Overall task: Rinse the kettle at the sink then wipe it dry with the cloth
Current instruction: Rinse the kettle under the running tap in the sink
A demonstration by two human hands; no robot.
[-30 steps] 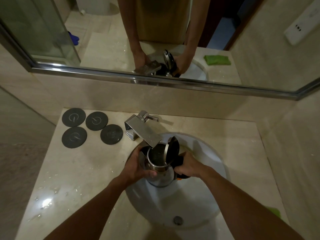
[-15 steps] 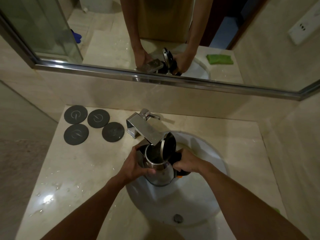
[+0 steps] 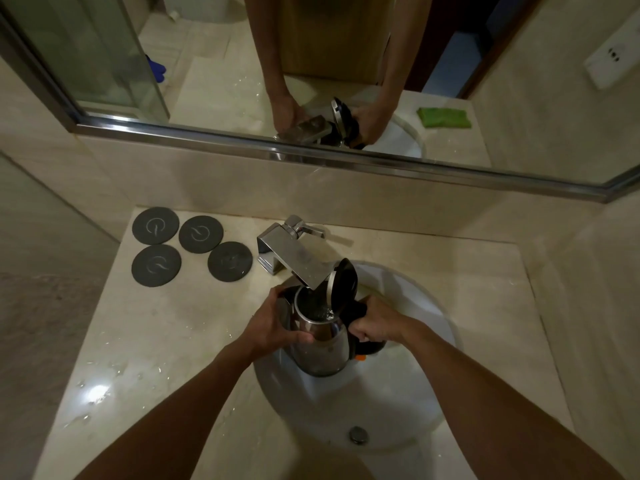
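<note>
A steel kettle [image 3: 320,348] with a black lid flipped open hangs over the white sink [image 3: 415,403], its mouth right under the spout of the chrome faucet [image 3: 294,254]. Water glints inside the kettle. My left hand [image 3: 270,327] wraps the kettle's left side. My right hand [image 3: 375,320] grips its black handle on the right. The green cloth [image 3: 444,117] shows only as a reflection in the mirror, lying on the counter to the right of the sink.
Several dark round coasters [image 3: 194,247] lie on the counter at the back left. Water drops speckle the marble counter [image 3: 145,358] on the left. A framed mirror [image 3: 329,157] runs along the back wall. The sink drain [image 3: 358,435] sits near the front.
Both hands have lifted the kettle slightly up and back, closer under the faucet spout. Rippling water now shows inside the kettle.
</note>
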